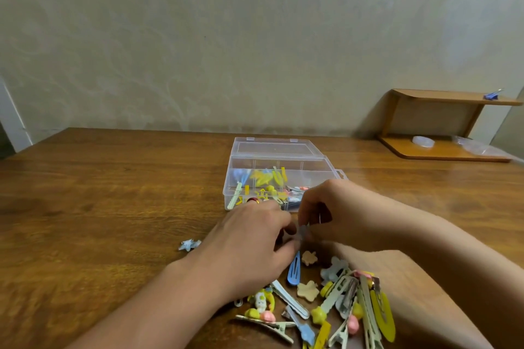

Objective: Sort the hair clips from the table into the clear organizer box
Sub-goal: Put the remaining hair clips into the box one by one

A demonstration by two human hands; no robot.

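Note:
A clear organizer box (283,163) stands open on the wooden table (113,193), its compartments holding yellow, blue and green clips. Just in front of it my left hand (249,244) and my right hand (334,212) meet, and both pinch one small grey-blue hair clip (303,231) between their fingertips. The clip is blurred. A pile of hair clips (326,303) lies near the table's front edge, under and between my forearms: a blue snap clip (294,268), tan flower clips (307,289), yellow, pink and pale green ones.
A small blue star clip (189,244) lies alone left of my left hand. At the back right stands a low wooden shelf (442,122) with a blue binder clip on top and clear plastic items below. A wall rises behind the table.

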